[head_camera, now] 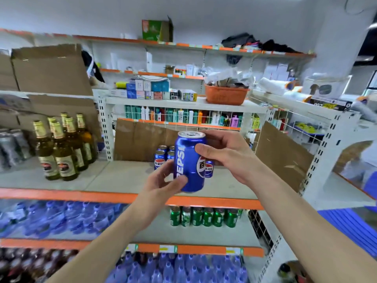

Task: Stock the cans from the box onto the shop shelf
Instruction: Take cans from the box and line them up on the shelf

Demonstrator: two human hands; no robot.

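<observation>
A blue Pepsi can [189, 160] stands upright in the air in front of the middle shelf [114, 178]. My left hand [163, 182] grips its lower part from the left, thumb across the front. My right hand [226, 154] holds its upper part from the right. Behind the held can, several blue Pepsi cans [161, 157] stand in a cluster on the shelf board; one more [209, 169] peeks out to the right. The box is not in view.
Several gold-capped beer bottles [61, 150] stand on the left of the same shelf. Cardboard sheets [140, 139] line its back and right side. Green cans [204, 216] and blue water bottles [61, 217] fill the shelf below. An orange basket [225, 97] sits above.
</observation>
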